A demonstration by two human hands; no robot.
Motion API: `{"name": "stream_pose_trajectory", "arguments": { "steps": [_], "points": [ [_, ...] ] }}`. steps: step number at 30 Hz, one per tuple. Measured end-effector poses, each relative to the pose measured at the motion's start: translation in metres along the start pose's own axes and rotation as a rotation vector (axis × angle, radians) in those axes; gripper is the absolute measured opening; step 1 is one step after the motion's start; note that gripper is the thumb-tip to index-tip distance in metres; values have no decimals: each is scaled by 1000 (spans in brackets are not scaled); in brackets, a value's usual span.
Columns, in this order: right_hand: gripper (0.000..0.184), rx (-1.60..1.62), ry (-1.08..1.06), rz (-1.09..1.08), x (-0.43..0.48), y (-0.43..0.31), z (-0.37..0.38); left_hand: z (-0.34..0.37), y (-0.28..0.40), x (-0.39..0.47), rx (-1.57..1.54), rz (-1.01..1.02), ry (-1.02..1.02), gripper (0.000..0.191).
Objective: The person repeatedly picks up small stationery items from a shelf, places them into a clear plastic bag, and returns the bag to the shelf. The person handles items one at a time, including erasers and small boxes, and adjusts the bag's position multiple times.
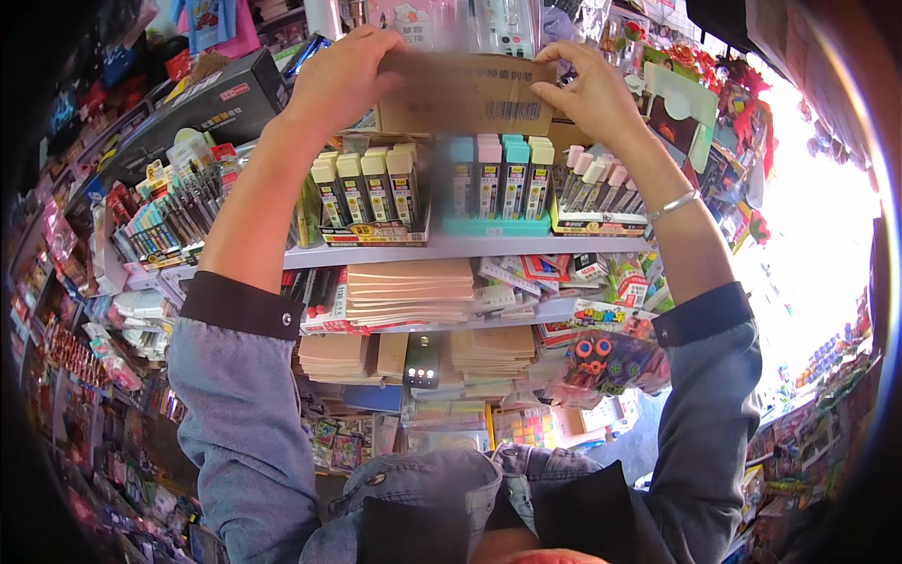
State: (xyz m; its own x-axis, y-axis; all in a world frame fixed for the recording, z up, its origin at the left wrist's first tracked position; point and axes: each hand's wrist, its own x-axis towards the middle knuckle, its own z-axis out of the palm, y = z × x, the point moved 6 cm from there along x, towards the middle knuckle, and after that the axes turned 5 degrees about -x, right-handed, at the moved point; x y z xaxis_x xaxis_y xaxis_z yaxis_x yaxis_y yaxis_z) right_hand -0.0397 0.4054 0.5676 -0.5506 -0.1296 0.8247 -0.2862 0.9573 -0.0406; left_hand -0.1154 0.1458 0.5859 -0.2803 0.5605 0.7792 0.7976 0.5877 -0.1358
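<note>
Both arms reach up to a brown cardboard box (461, 106) bearing print and a barcode. My left hand (345, 77) holds its left end, with the fingertips partly blurred. At the upper right corner, my right hand (588, 88) pinches the cardboard between thumb and fingers. Just below the box, on the upper shelf, stand a display box of yellow-capped erasers or sticks (366, 190), a teal tray (497, 225) of pastel-capped ones, and a box of pink-capped pens (599, 187). A blurred vertical band hides part of the middle.
Lower shelves hold stacked tan notebooks (409, 292), a phone (423, 361) and a bagged toy (602, 363). Pens in display boxes (169, 211) and a long dark grey box (225, 102) stand at left. Bright light floods in at right, beside red artificial flowers (747, 77).
</note>
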Motion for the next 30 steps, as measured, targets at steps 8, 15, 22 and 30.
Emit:
{"name": "stream_pose_trajectory", "arguments": {
  "steps": [8, 15, 22, 30],
  "points": [
    [36, -26, 163, -88, 10, -7, 5, -11, -6, -6, 4, 15, 137, 28],
    [33, -17, 177, -161, 13, -27, 21, -16, -33, -22, -11, -93, 105, 25],
    [36, -38, 194, -172, -5, -23, -3, -14, -27, -20, -81, -129, 68, 31],
    [28, 180, -52, 130, -64, 46, -53, 26, 107, -60, -287, 198, 142, 16]
  ]
}}
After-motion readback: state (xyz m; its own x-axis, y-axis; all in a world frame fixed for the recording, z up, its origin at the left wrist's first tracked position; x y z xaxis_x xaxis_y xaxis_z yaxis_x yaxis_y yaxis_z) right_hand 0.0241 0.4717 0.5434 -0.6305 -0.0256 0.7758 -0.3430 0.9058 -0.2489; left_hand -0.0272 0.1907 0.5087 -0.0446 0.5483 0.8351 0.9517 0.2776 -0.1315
